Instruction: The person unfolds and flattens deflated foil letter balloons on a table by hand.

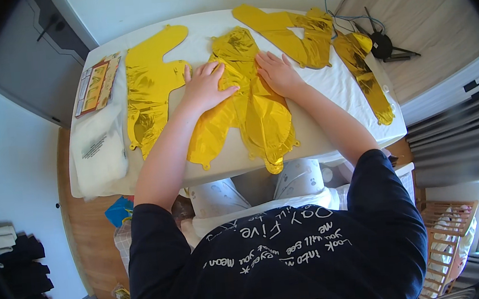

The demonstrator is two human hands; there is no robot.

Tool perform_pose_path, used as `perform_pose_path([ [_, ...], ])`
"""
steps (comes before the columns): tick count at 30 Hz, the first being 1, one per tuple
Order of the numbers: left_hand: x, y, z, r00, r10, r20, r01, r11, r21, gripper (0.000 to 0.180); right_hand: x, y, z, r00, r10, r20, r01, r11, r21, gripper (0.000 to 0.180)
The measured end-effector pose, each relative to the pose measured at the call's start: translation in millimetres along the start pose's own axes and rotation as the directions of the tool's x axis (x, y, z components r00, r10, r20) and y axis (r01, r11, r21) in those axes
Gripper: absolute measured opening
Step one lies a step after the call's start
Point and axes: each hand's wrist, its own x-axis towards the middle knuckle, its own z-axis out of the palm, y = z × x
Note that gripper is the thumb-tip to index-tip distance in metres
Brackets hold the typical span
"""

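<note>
Probably a home bedroom: white-covered table (326,89), wooden floor (88,222), folded clothes (13,257) at left, wooden crib (446,233) near right.

White counter (335,91), long side facing the person. On it, L to R: clear plastic bag (98,151) at left edge w/ a flat card pack (96,85) just behind it; flat gold foil balloon (150,89); crumpled gold foil balloon in the middle (251,119), hanging over the near edge; two more gold foil balloons at right (297,31), (366,74), overlapping at the far corner.
</note>
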Motion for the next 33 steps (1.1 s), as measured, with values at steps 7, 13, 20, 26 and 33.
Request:
perform_pose_path([
  [7,7,8,8,1.0,-0.016,0.007,0.016,1.0,0.024,0.091,-12,22,-4,1.0,-0.02,-0.006,0.021,0.956,0.292,0.062],
  [13,14,8,14,1.0,-0.019,-0.001,0.019,0.999,0.046,0.09,-28,11,2,0.993,-0.116,0.017,0.112,0.982,0.153,0.065],
  [20,14,10,18,1.0,-0.013,0.002,0.013,0.999,0.047,0.09,-34,5,6,0.994,-0.103,0.025,0.102,0.994,0.043,0.068],
  [26,15,11,12,1.0,-0.01,0.003,0.01,0.999,0.043,0.09,-33,0,-2,0.993,-0.087,0.083,0.085,0.996,0.036,0.066],
  [33,14,7,17,1.0,-0.005,-0.003,0.006,1.0,0.02,0.09,-31,-4,-1,0.988,-0.063,0.138,0.065,0.998,-0.014,0.069],
])
